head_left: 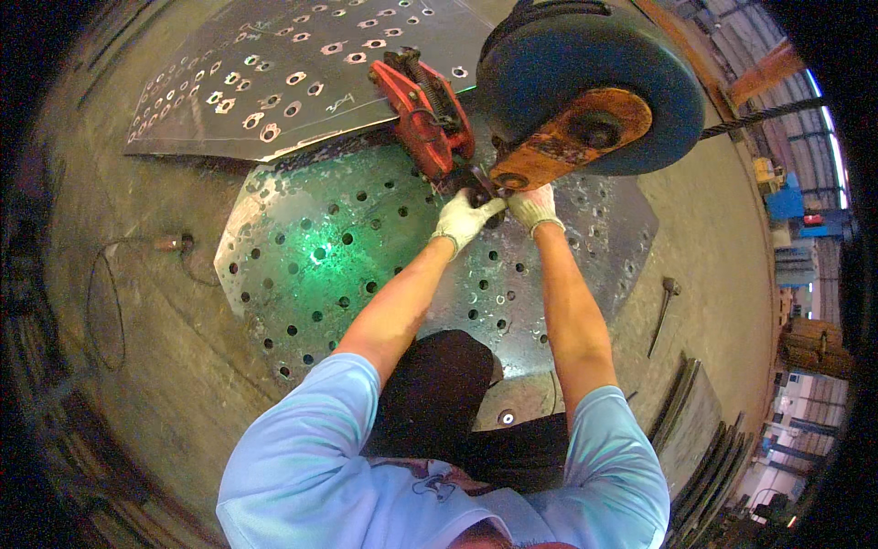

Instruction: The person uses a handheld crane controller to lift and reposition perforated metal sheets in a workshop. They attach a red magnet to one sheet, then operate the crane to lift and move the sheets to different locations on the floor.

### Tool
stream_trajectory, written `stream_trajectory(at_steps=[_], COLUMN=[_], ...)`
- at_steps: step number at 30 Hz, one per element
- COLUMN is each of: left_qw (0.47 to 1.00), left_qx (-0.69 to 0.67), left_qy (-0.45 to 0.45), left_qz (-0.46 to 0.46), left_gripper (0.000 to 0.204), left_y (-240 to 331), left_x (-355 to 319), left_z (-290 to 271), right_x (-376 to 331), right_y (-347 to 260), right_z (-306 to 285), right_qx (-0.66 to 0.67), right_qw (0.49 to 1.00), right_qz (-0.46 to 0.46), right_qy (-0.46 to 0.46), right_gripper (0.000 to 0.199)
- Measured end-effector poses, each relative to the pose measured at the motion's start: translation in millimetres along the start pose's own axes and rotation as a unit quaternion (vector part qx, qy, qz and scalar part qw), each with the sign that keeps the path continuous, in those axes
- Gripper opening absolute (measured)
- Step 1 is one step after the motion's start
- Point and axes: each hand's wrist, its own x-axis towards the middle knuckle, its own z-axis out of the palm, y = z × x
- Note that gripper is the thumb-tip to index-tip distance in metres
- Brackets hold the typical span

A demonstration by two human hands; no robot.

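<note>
Both of my hands wear pale work gloves and meet at a dark metal fitting (476, 188) below the middle of a red lifting clamp (425, 119). My left hand (460, 220) is closed round this fitting at the clamp's near end, thumb pointing right. Close beside it, my right hand (533, 209) is closed under the orange side plate (576, 137) of a big black pulley block (585, 55). What its fingers grip is hidden. Beneath my hands lies a steel plate (366, 261) with several round holes, lit green on its left part.
Another holed plate (347, 82) lies beyond, overlapping the far edge. A dark wire rope (764, 117) runs right from the pulley block. On the floor are a hammer-like tool (665, 311), stacked steel strips (695, 403) at right, and a cable (119, 302) at left.
</note>
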Motion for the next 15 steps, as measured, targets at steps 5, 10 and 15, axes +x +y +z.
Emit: stream_trajectory(at_steps=[5, 10, 15], left_qw=[0.961, 0.966, 0.939], left_qx=[0.165, 0.194, 0.226], left_qy=[0.208, 0.042, 0.165], left_qz=[0.079, 0.166, 0.199], left_gripper=[0.107, 0.105, 0.11], left_y=[28, 109, 110], left_x=[-22, -21, -26], left_z=[-9, -42, -37], right_x=[-3, -11, 0], right_y=[-2, 32, 22], right_z=[10, 40, 38], right_qx=[-0.056, 0.04, 0.158], right_qw=[0.998, 0.997, 0.974], right_qz=[-0.031, -0.01, -0.015], right_qy=[0.024, 0.065, 0.16], right_gripper=[0.039, 0.038, 0.036])
